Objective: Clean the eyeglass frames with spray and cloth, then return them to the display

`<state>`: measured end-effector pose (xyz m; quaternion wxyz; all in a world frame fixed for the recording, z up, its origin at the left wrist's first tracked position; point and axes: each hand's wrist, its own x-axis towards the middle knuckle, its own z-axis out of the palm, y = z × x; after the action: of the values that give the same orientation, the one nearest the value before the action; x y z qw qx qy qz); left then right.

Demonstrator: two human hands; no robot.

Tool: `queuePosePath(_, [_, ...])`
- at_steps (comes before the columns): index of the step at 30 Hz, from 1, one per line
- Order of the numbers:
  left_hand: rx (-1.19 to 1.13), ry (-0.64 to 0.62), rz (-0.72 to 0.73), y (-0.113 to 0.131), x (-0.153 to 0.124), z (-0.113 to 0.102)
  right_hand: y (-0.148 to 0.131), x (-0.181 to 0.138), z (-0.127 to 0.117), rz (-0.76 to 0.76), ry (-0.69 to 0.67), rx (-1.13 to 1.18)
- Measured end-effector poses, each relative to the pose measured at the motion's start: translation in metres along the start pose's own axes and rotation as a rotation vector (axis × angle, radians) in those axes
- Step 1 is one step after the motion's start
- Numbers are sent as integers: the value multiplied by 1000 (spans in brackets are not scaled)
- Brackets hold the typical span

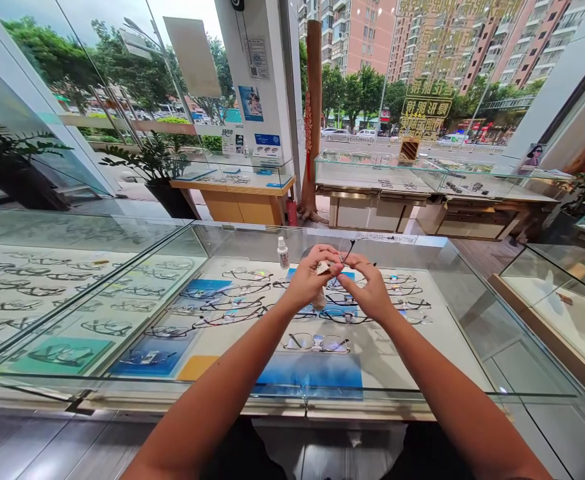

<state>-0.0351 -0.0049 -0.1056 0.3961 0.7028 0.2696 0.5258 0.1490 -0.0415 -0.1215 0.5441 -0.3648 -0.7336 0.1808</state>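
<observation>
Both my hands are raised over the glass display case (402,373), close together with fingertips nearly meeting. Between them is a pair of eyeglasses (347,249); a thin dark end of the frame sticks up past the fingers, and the rest is mostly hidden. My left hand (311,272) has its fingers closed on the eyeglasses, with a small brownish thing at its fingertips that I cannot make out. My right hand (367,283) pinches the frame from the other side. Just left of the hands, a small white bottle (283,253) stands upright on the glass top.
Under the glass lie rows of eyeglasses (317,342) on white and blue panels. Another glass case (17,230) adjoins at left, and one more (567,280) stands at right. Beyond are further cases (377,175), a tree-trunk post (314,100), and a potted plant (160,167) by the windows.
</observation>
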Motion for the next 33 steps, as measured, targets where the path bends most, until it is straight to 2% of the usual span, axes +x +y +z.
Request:
queuePosePath(4, [-32, -57, -39, 2, 3, -5, -1, 1, 3, -7, 45, 45])
queuePosePath(9, [19, -65, -39, 4, 9, 2, 3, -1, 5, 39, 146, -10])
queuePosePath(14, [226, -112, 21, 11, 25, 6, 13, 5, -8, 81, 243, -49])
queuePosePath(18, [450, -94, 103, 7, 54, 2, 21, 13, -24, 108, 314, -40])
queuePosePath(22, [651, -228, 91, -13, 82, 4, 29, 18, -33, 131, 350, -68])
queuePosePath(24, [758, -327, 107, -22, 88, 3, 31, 18, -35, 135, 352, -79])
queuePosePath(26, [822, -359, 117, -25, 87, -1, 32, 18, -37, 143, 358, -84])
queuePosePath(28, [851, -276, 117, -25, 79, -12, 32, 18, -38, 152, 364, -81])
queuePosePath(29, [870, -187, 115, -24, 74, -19, 31, 18, -39, 154, 366, -78])
queuePosePath(33, [953, 320, 15, -22, 51, -51, 29, 18, -38, 137, 359, -86])
